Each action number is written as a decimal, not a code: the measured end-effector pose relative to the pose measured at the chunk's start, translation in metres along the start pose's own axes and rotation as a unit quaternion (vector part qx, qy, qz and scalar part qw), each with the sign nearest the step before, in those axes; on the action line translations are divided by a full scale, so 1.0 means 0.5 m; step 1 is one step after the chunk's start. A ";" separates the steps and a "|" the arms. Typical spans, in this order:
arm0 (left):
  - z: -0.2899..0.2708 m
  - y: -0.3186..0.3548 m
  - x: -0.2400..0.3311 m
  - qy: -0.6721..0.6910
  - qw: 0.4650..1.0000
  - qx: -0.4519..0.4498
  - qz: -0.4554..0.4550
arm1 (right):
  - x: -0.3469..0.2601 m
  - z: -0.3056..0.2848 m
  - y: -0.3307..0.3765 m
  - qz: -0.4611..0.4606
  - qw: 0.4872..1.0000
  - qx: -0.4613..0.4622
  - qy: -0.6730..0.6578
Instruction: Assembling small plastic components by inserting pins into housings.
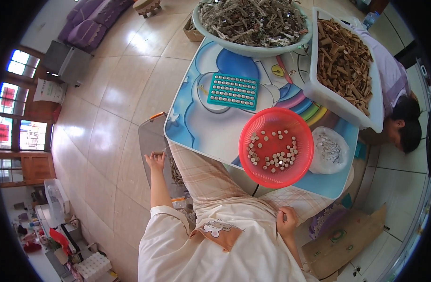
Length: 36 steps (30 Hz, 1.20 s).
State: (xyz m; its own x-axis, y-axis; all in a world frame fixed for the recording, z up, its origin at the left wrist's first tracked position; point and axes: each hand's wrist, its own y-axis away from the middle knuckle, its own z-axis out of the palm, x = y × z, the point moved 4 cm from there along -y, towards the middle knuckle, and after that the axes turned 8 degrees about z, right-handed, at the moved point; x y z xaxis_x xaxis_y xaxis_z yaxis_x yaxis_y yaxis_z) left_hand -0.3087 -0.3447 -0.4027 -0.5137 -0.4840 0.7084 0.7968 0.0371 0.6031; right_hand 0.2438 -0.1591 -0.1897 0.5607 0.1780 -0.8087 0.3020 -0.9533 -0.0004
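My left hand (155, 160) reaches down beside my left knee to a grey tray (150, 139) on the floor, fingers spread over brown bits in it. Near my lap, below the table edge, my right hand (287, 221) is loosely curled; whether it holds anything is unclear. On the small blue picture table (196, 127) stand a red mesh basket (276, 148) with several small round wooden pieces and a teal grid tray (233, 90) filled with rows of round pieces.
A white basin (253, 23) of dried twigs and a white tub (347, 66) of cut wood sticks sit at the table's far side. A clear bag (329, 149) lies by the basket. Another person (398, 103) bends at the right. Cardboard (347, 242) lies on the floor.
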 end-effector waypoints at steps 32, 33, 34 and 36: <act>0.784 1.011 -0.091 -0.280 0.470 -0.749 0.374 | -0.247 0.053 -0.324 -0.052 0.968 -0.090 0.230; 0.801 1.029 -0.109 -0.296 0.434 -0.757 0.389 | -0.246 0.055 -0.322 -0.062 0.969 -0.076 0.227; 0.820 1.049 -0.130 -0.310 0.396 -0.765 0.403 | -0.243 0.053 -0.322 -0.071 0.970 -0.059 0.225; 0.859 1.077 -0.156 -0.318 0.362 -0.757 0.442 | -0.242 0.056 -0.324 -0.080 0.971 -0.058 0.217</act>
State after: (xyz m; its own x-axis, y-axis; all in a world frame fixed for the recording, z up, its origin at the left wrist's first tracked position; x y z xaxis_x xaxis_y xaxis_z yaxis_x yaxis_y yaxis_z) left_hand 0.0237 0.0885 0.0243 0.5688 -0.5501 0.6114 -0.2453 -0.8230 -0.5123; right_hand 0.1053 -0.0331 -0.1083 0.7637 0.4320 -0.4797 0.4827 -0.8756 -0.0200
